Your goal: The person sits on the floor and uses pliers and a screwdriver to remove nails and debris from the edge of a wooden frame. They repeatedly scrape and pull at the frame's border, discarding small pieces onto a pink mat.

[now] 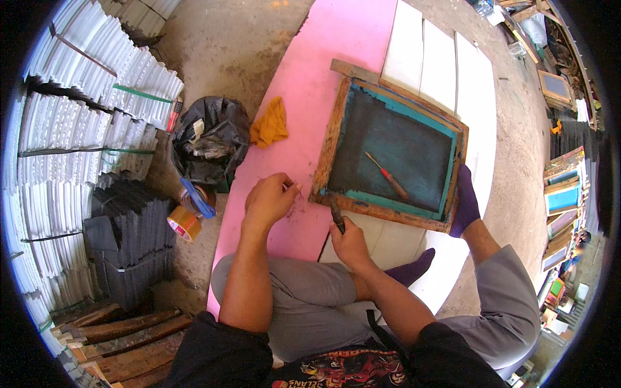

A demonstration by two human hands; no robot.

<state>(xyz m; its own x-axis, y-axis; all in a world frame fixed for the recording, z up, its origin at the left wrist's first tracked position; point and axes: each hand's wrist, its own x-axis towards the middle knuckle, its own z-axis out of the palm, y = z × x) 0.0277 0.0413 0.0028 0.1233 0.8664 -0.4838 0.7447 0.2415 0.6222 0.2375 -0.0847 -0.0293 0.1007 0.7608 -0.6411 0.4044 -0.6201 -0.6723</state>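
Observation:
A screen-printing frame (pixel 326 139), worn wood around dark mesh with a teal border, lies in front of me. On its mesh rests a screwdriver (pixel 391 183) with a red handle and thin shaft. My right hand (pixel 352 244) is closed around a dark, slim-handled tool (pixel 337 217), its upper end at the frame's near left corner; its exact kind does not show. Left of that corner, my left hand (pixel 270 202) hovers over the pink sheet (pixel 284 236) with thumb and fingertips pinched together. Anything between them is too small to make out. Dark crumbs lie beneath it.
A mustard cloth (pixel 269 123) lies on the pink sheet's left edge. Beside it stands a black plastic bag (pixel 210 139) with rubbish, and tape rolls (pixel 184 224). White bundled stacks (pixel 58 136) line the left. My socked foot (pixel 464 200) touches the frame's right side.

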